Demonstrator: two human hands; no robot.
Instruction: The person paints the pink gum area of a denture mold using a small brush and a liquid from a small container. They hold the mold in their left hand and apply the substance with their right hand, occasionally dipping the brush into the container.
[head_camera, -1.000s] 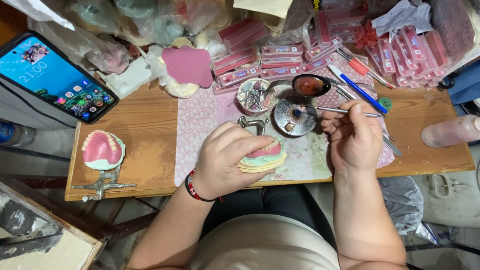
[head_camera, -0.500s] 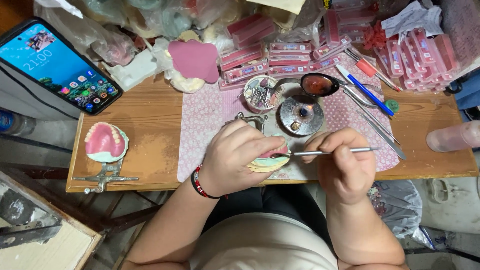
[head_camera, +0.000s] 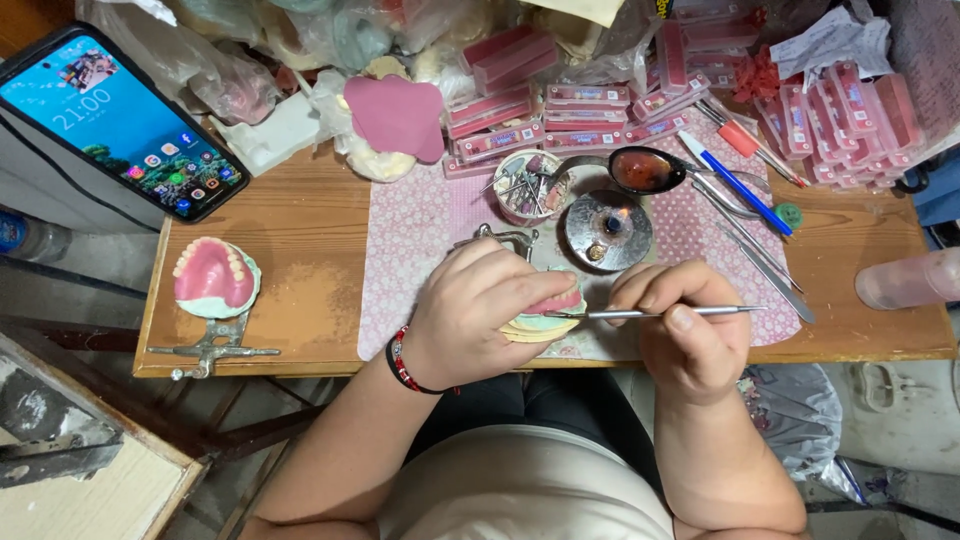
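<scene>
Your left hand (head_camera: 480, 310) is clamped round a denture model (head_camera: 545, 318), pink wax on a pale green base, held just over the table's front edge, approx. mid-table on the pink patterned mat (head_camera: 420, 235). Your right hand (head_camera: 680, 335) is closed on a thin metal instrument (head_camera: 650, 313), gripped like a pen; its tip touches the model's right side, handle pointing toward the table's right edge. A red-and-black bracelet (head_camera: 400, 362) sits on your left wrist.

Behind the hands, toward the table's middle: a small round burner (head_camera: 607, 228) w/ a flame, a spoon (head_camera: 645, 170) holding dark red wax beside it, and a small dish of burs (head_camera: 528, 185). A blue pen (head_camera: 735, 183) and more metal tools (head_camera: 760, 265) lie at the mat's right side. Near the left edge sits a second denture model on an articulator (head_camera: 215, 285). A smartphone (head_camera: 115, 120) w/ lit screen leans at the back left corner. Stacks of pink tooth cards (head_camera: 600, 110) run along the back edge.
</scene>
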